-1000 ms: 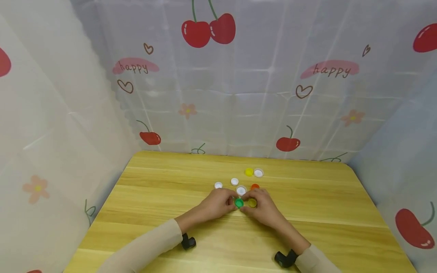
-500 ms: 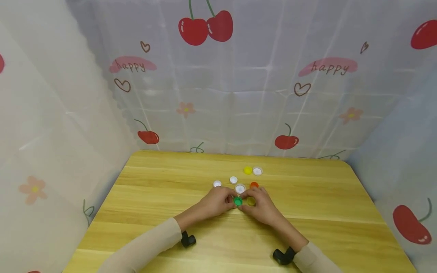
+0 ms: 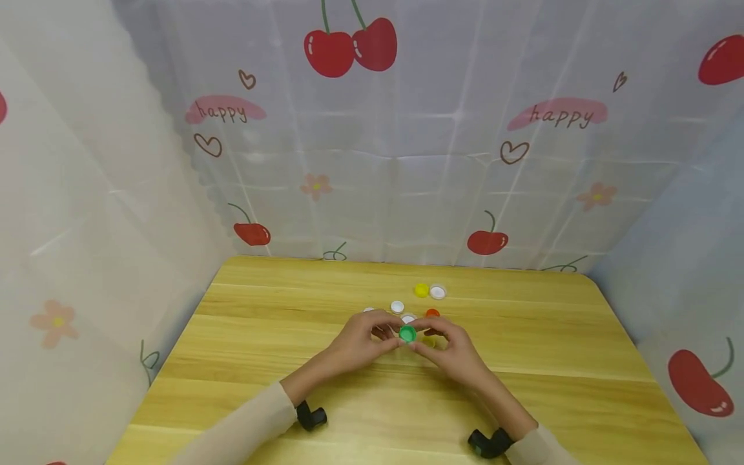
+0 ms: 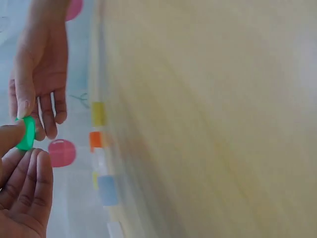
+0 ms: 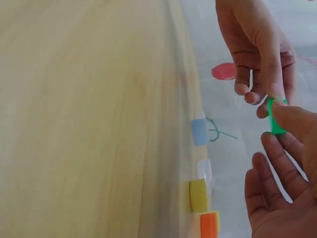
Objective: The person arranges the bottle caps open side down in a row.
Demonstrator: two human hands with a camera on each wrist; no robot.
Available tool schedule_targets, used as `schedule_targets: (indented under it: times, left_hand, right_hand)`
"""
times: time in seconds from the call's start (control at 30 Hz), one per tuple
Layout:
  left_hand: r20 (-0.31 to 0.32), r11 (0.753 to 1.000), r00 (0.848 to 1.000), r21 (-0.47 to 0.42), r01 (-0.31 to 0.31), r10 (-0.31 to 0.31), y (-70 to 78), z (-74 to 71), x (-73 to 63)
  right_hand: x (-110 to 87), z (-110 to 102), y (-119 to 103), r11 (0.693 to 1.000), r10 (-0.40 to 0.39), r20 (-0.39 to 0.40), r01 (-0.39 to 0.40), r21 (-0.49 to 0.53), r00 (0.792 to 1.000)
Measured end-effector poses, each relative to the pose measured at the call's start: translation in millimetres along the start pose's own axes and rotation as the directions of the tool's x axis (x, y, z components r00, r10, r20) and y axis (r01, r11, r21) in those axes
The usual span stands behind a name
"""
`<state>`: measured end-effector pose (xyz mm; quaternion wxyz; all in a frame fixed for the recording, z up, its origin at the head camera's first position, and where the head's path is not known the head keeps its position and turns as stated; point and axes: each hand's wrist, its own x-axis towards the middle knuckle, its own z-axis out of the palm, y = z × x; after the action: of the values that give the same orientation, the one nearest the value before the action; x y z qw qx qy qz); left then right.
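Observation:
A small round green cap (image 3: 407, 334) is pinched between both hands, its hollow side facing up toward the head camera. My left hand (image 3: 361, 341) grips its left edge with thumb and forefinger, and my right hand (image 3: 452, 352) pinches the right edge. In the left wrist view the green cap (image 4: 27, 134) is seen edge-on, raised above the tabletop. The other fingers of each hand hang loosely apart. Behind and under the hands lie a dark yellow cap (image 3: 429, 341), an orange cap (image 3: 433, 313) and a white cap with a clear rim (image 3: 409, 319), partly hidden.
Farther back on the wooden table (image 3: 279, 290) are a white cap (image 3: 397, 307), a bright yellow cap (image 3: 421, 290) and another clear-rimmed white cap (image 3: 438, 292). One more white cap (image 3: 369, 310) peeks out behind the left hand. A cherry-print curtain (image 3: 372, 194) stands behind the table.
Both hands have raised the green cap off the tabletop, keeping their pinch on it. The hands now cover more of the white caps behind. The other caps have stayed put.

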<state>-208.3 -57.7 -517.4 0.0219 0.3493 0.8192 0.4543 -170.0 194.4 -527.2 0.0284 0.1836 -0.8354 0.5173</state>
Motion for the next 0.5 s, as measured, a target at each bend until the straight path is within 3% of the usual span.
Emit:
schedule_targets:
  times: [0.23,0.5]
  left_hand:
    - [-0.071,0.989,0.997,-0.145,-0.037,0.027,14.4,-4.6,-5.0]
    - [-0.114,0.974,0.993,-0.217,-0.061,0.037,18.5,-5.3,-7.7]
  right_hand:
    - [-3.1,-1,-12,0.978,-0.094,-0.020,0.097,0.183,0.995]
    - [-1.0,-1,-16,0.958,-0.163,-0.029,0.166,0.233,0.986]
